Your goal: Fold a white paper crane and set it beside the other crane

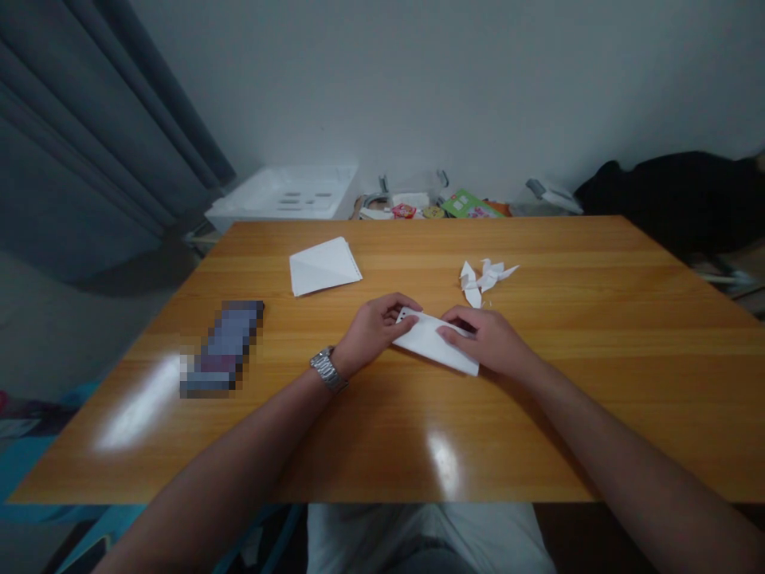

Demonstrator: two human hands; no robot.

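Observation:
A folded sheet of white paper [433, 341] with punched holes at its left end is held between my two hands, low over the wooden table. My left hand [378, 325], with a metal watch on the wrist, pinches the left end, thumb on top. My right hand [483, 335] grips the paper toward its right end, thumb on top and fingers behind the far edge. Just beyond the paper lie two folded white paper birds [487, 277]. Farther left rests a stack of white paper sheets [324, 267].
A blurred-out phone [227, 347] lies on the left of the wooden table [598, 383]. Behind the far edge are a white plastic tray [287, 191], a green packet [469, 204] and other small items. A black cloth-like heap [669, 199] is at the back right.

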